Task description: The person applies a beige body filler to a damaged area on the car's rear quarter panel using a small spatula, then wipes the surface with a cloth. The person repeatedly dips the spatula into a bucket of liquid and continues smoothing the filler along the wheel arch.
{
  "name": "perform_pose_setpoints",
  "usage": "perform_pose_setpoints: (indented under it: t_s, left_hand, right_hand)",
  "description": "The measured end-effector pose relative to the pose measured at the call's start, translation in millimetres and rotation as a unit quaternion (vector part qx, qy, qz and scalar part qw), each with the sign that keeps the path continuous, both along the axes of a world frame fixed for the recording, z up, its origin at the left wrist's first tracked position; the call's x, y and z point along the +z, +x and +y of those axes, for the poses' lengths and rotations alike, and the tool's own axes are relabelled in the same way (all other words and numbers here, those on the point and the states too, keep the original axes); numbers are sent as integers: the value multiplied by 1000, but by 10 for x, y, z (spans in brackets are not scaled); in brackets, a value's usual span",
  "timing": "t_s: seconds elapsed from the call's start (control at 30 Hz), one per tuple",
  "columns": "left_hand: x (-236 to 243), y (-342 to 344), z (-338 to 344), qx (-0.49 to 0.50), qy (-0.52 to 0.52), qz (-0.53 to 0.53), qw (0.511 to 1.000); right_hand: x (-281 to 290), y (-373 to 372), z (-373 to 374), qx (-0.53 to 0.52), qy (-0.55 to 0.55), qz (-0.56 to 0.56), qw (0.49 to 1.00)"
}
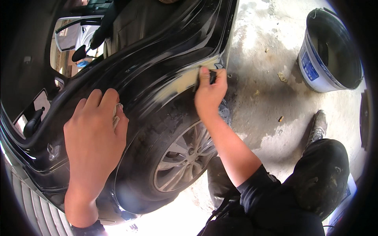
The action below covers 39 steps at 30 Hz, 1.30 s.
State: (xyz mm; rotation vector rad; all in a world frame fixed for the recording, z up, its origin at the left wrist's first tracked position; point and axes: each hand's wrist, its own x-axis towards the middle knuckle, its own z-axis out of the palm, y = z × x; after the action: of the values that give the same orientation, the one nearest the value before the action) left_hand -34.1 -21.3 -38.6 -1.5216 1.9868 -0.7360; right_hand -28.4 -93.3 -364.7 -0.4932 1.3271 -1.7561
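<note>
My right hand [210, 92] is closed around a small dark pad [213, 77], pressed to the bodywork above the wheel arch of a black car [151, 59]. Under and beside it runs a beige patch of filler [173, 87] with smeared, whitish edges. Closer to me on the left, my left hand [94, 133] is closed on a crumpled pale cloth [116, 115], pinched between thumb and fingers, and hovers over or rests on the black panel; the contact is hidden. Below the filler sits the car's wheel [188, 157], with silver spokes and a dusty tire.
On the stained concrete floor [264, 106] at the right stands a white bucket [328, 51] with dark insides and murky liquid. Small debris lies around. My bent leg [319, 177] and shoe [318, 124] are at lower right. Car windows [76, 43] fill the upper left.
</note>
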Motion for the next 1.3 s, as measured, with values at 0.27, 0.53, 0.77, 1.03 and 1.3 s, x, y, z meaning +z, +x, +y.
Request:
perform_pose_setpoints:
  t_s: [0.27,0.53,0.77,1.03,1.3]
  left_hand:
    - [-4,-18,6,4,-5,-3,1000]
    - [8,-2,22,1,-3,13,1000]
    - [7,-20,8,8,-1,16,1000]
    - [2,-48,-8,14,4,0,1000]
    - [0,-58,3,16,2,15,1000]
  right_hand:
    - [-1027,0,-212,-39,142,11,989]
    - [-1893,-121,113,-3,280,-252,926]
    - [-991,-234,304,149,132,-245,949]
    - [-138,-243,536,261,81,34,961]
    - [710,-270,910,299,-178,154,925]
